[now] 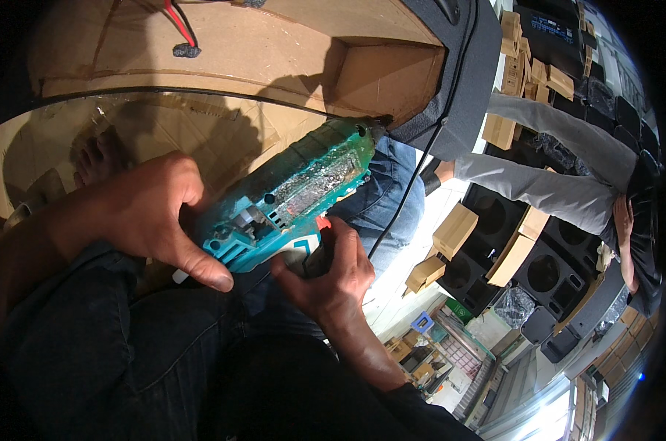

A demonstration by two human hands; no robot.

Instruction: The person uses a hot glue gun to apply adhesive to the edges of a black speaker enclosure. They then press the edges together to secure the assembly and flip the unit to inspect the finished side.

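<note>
A teal power tool with a scuffed, worn side lies slantwise across my lap; its exact kind is unclear. My left hand grips its lower left end, the thumb along the near side and the fingers hidden behind. At the underside, my right hand is closed round the handle, near a red trigger. The tool's far end comes up close to the edge of an open wooden cabinet covered outside in dark carpet. Inside hang red and black wires ending in a dark lump.
A black cable runs down past my knee. At right, another person in grey trousers is among black speaker cabinets and cardboard boxes. My bare foot rests on cardboard at left. Cluttered shelving stands lower right.
</note>
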